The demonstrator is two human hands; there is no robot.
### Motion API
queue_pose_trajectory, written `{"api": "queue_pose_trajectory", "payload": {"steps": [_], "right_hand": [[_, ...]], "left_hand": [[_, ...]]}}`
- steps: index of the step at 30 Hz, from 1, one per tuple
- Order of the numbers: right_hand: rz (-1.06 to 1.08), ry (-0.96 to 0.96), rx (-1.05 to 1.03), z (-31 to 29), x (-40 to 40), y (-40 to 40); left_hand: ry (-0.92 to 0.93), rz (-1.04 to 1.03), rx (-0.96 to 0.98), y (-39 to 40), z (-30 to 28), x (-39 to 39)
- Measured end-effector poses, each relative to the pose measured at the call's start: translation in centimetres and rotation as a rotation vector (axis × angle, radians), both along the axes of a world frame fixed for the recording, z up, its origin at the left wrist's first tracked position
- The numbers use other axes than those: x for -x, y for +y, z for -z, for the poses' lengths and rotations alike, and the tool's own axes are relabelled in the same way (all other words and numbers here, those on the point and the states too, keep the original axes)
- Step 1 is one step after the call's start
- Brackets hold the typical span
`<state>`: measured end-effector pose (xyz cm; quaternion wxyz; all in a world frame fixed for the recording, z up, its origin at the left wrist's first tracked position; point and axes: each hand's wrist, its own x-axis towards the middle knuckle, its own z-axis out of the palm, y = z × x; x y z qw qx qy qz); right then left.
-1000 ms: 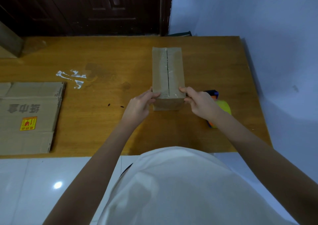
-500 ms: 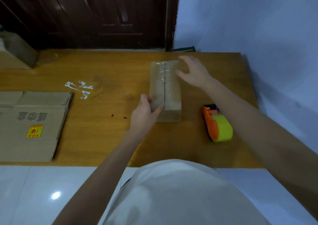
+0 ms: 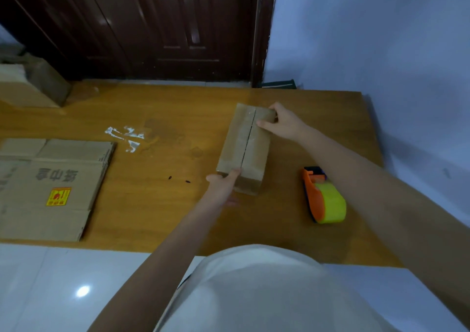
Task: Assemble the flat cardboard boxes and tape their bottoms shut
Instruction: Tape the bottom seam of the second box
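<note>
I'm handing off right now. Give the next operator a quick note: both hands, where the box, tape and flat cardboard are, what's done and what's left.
Left hand: grips the near end of the assembled box.
Right hand: grips the box's far right corner.
The box lies on the table, seam up, with clear tape along the seam.
Tape dispenser: on the table right of the box, untouched.
Flat cardboard stack: at the table's left edge.
Done: this box is folded and its seam looks taped.
Left: set it aside, then assemble and tape the flat ones.
</note>
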<state>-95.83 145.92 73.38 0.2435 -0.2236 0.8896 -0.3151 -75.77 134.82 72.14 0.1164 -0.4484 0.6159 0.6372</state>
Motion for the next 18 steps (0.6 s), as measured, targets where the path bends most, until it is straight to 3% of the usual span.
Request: {"api": "queue_pose_trajectory", "payload": {"steps": [4,8,13,18], "right_hand": [[0.152,-0.012,-0.047,-0.2,-1.0,2.0],[0.177,-0.149,-0.219,-2.3,-2.3,3.9],[0.183,-0.326,-0.134,-2.8,-7.7,4.2],[0.292,-0.423,0.015,-2.0,-11.6,3.7]], "left_hand": [[0.027,0.034,0.038,-2.6,0.1,0.9],[0.08,0.138,0.139,-5.3,-1.1,2.3],[0.05,0.277,0.403,-7.9,-3.3,6.6],[-0.018,0.459,0.409,-8.1,-4.6,11.2]]}}
